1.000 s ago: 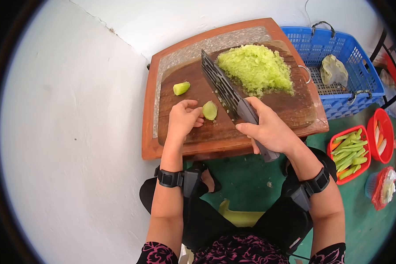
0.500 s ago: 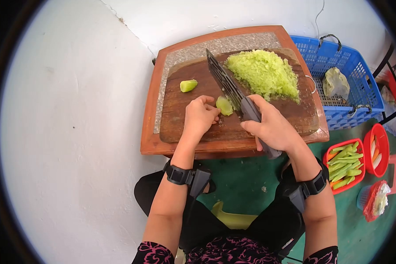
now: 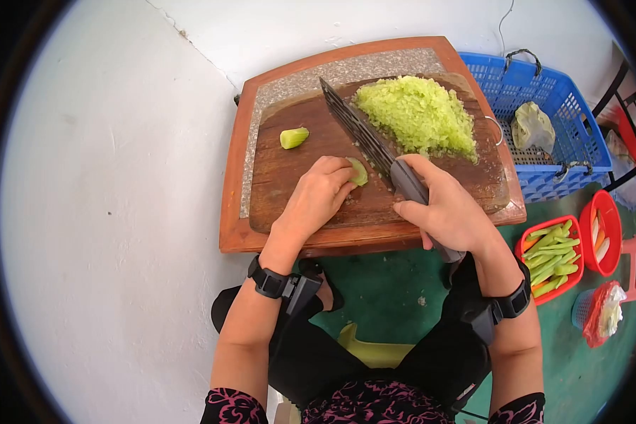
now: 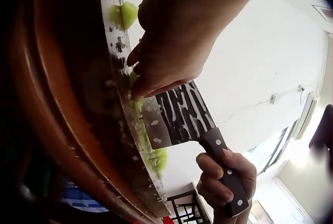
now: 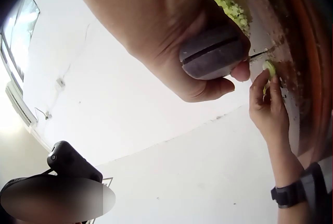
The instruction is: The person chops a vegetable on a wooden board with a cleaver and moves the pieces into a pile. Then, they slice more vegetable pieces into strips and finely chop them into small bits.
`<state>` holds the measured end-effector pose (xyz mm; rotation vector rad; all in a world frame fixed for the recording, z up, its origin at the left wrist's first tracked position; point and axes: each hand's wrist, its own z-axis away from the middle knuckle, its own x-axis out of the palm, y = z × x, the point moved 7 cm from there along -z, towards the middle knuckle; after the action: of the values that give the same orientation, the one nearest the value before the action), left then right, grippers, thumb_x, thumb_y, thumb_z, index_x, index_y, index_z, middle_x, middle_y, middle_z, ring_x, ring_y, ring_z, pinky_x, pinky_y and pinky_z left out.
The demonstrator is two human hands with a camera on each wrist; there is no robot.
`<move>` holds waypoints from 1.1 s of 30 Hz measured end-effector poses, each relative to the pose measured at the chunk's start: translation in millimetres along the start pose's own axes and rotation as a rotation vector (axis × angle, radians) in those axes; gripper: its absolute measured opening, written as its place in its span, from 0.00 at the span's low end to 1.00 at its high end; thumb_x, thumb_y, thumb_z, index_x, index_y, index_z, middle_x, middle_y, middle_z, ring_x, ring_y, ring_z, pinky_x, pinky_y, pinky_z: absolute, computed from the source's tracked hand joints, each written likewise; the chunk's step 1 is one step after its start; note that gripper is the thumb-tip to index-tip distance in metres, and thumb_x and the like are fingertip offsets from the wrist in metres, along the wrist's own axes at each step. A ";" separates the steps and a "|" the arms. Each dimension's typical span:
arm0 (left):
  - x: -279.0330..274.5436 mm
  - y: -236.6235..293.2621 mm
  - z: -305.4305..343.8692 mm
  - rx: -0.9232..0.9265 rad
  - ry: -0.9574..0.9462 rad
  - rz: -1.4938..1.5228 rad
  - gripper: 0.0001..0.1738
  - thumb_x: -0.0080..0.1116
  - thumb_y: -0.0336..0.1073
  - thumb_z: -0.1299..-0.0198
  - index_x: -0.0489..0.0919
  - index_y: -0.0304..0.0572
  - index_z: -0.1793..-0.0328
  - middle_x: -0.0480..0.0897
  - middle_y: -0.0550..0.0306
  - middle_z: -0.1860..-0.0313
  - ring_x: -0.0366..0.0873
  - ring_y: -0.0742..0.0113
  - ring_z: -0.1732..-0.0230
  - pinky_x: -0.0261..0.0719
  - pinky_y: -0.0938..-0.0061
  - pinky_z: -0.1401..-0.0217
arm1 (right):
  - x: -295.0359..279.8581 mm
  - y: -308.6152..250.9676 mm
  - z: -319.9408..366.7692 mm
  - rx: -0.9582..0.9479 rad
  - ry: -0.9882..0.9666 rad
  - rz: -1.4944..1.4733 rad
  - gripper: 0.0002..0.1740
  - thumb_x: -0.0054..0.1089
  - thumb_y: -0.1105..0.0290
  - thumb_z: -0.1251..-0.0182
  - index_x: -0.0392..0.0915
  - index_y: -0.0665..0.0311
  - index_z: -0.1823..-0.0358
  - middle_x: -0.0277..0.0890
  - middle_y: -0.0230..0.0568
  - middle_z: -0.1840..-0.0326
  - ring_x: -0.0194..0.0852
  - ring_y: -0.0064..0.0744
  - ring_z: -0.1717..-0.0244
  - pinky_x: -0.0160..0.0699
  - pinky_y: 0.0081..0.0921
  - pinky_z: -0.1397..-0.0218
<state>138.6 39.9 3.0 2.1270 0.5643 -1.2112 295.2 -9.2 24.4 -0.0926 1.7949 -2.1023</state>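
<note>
My right hand (image 3: 454,215) grips the dark handle of a cleaver (image 4: 179,114), its broad blade on edge over the wooden cutting board (image 3: 279,180). Just left of the blade, my left hand (image 3: 319,194) holds a piece of pale green vegetable (image 3: 360,172) on the board, fingers and thumb curled about it. Part of that piece is hidden by the fingers. Farther left lies a short green chunk (image 3: 294,138) of the same look. A heap of finely chopped green vegetable (image 3: 417,116) covers the board's far right, beyond the blade.
The board lies on a small wood-edged table (image 3: 234,212) against a white wall. To its right stands a blue plastic crate (image 3: 569,92) with a plastic bag (image 3: 533,127). Red baskets hold long green vegetables (image 3: 552,258) and orange and white pieces (image 3: 599,237).
My left hand has closed over the green piece and covers more of it; the piece stands nearer the blade than a second ago. The right hand keeps its grip on the cleaver.
</note>
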 end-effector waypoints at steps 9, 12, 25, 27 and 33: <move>0.2 1.8 -2.3 0.026 -0.020 -0.028 0.09 0.62 0.24 0.52 0.80 0.35 0.62 0.77 0.49 0.62 0.74 0.49 0.60 0.75 0.62 0.57 | 8.6 -7.6 10.0 -0.105 -0.003 0.235 0.25 0.54 0.71 0.44 0.64 0.67 0.44 0.72 0.53 0.76 0.72 0.46 0.82 0.71 0.36 0.75; 0.4 3.6 -3.1 0.029 -0.017 -0.035 0.08 0.61 0.24 0.52 0.79 0.35 0.64 0.77 0.49 0.64 0.73 0.50 0.60 0.75 0.62 0.57 | 13.4 -6.8 12.5 -0.136 -0.006 0.270 0.25 0.55 0.71 0.44 0.63 0.65 0.43 0.71 0.49 0.77 0.71 0.40 0.81 0.69 0.35 0.76; -1.1 3.1 -3.7 0.021 -0.019 -0.023 0.08 0.62 0.26 0.52 0.80 0.34 0.63 0.77 0.49 0.67 0.74 0.50 0.60 0.75 0.62 0.58 | 9.2 -9.4 5.6 0.073 -0.127 0.265 0.17 0.45 0.71 0.42 0.57 0.71 0.53 0.70 0.57 0.78 0.72 0.46 0.85 0.72 0.41 0.78; -1.0 3.7 -4.8 0.015 -0.024 -0.023 0.08 0.62 0.26 0.52 0.80 0.34 0.63 0.77 0.50 0.67 0.74 0.50 0.60 0.75 0.62 0.58 | 11.2 -0.1 -5.3 0.069 -0.128 0.209 0.16 0.43 0.71 0.42 0.57 0.70 0.55 0.68 0.52 0.80 0.70 0.40 0.89 0.70 0.37 0.82; -1.0 3.6 -4.6 0.021 -0.018 -0.023 0.08 0.62 0.26 0.51 0.80 0.34 0.64 0.77 0.50 0.67 0.74 0.50 0.60 0.75 0.62 0.58 | 5.4 -4.6 -4.5 0.049 -0.032 0.142 0.17 0.46 0.70 0.43 0.61 0.70 0.53 0.69 0.51 0.79 0.70 0.36 0.87 0.70 0.34 0.81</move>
<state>143.2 40.6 6.7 2.1302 0.5712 -1.2530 287.8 -6.2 27.0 0.0143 1.6793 -2.0316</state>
